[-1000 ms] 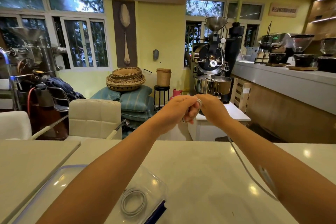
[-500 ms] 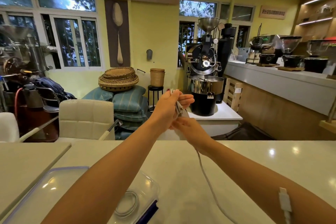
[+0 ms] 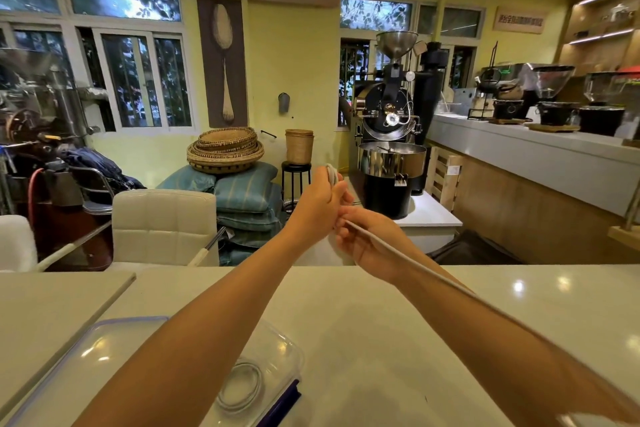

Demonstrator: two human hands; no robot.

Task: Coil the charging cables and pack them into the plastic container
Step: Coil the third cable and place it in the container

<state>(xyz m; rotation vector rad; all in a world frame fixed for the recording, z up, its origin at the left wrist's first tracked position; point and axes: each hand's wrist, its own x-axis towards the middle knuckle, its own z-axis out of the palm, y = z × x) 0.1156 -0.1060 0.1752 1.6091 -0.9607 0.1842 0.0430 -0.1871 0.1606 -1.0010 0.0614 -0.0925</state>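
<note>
Both arms reach out over the white counter. My left hand (image 3: 320,204) grips a small bundle of white cable loops (image 3: 331,174) that sticks out above its fingers. Just below and to the right, my right hand (image 3: 372,241) pinches the free length of the same white charging cable (image 3: 408,262), which runs taut back along my right forearm toward the camera. A clear plastic container (image 3: 277,354) with a blue-edged rim sits at the lower left, partly hidden by my left arm. Inside it lies a coiled white cable (image 3: 242,388).
The white counter (image 3: 381,340) spreads under both arms, with a second white slab (image 3: 52,305) at the left. Beyond its far edge stand a cream chair (image 3: 162,229), stacked cushions and baskets, a coffee roaster (image 3: 391,135) and a long bar at the right.
My right hand has dropped below the left and drawn the cable taut along my forearm. More loops show in my left hand. The plug seen on my right forearm is out of view.
</note>
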